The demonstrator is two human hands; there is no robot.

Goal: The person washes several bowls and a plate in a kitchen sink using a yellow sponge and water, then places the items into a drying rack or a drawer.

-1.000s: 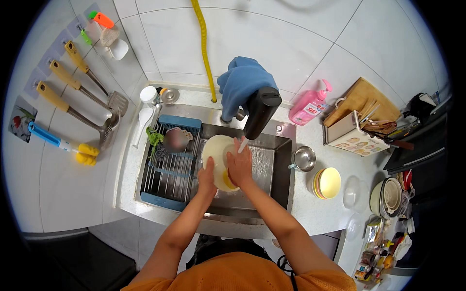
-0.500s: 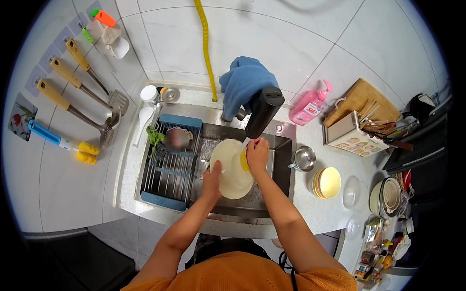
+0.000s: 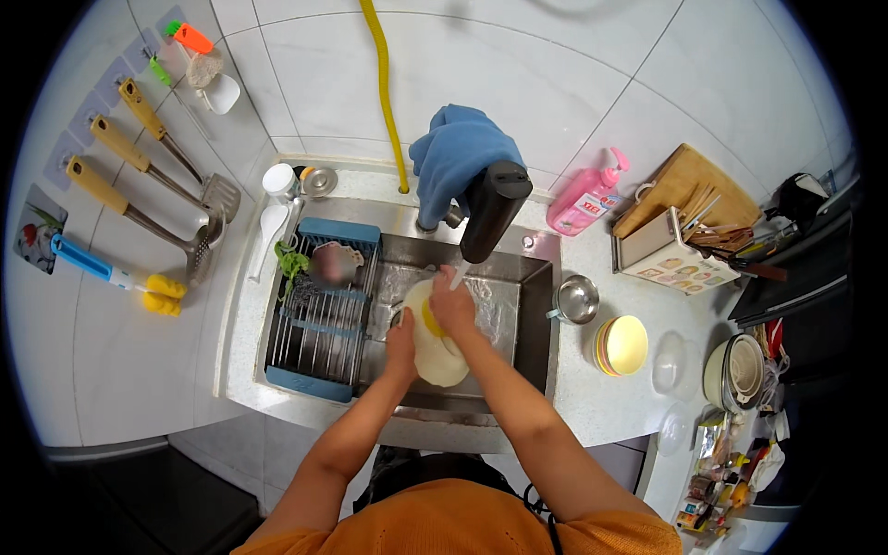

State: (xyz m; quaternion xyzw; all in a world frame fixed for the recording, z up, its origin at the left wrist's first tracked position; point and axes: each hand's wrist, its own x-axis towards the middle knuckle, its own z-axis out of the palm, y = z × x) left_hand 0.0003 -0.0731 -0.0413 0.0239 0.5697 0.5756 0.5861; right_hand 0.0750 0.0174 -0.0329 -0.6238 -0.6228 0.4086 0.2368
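Over the sink, a cream-coloured plate is tilted, its rim gripped by my left hand. My right hand presses a yellow sponge against the plate's face; the fingers hide part of the sponge. Just above my right hand is the outlet of the black faucet, and a pale stream comes down from it onto the hand. A blue cloth is draped over the faucet's back.
Left in the sink sits a drying rack with blue ends, beside green leaves. On the right counter are a metal cup, stacked yellow bowls, a pink soap bottle and a utensil holder. Spatulas hang on the left wall.
My right hand has moved left and down across the plate with the sponge. The plate has tilted and shows narrower. My left hand keeps its grip, shifted slightly.
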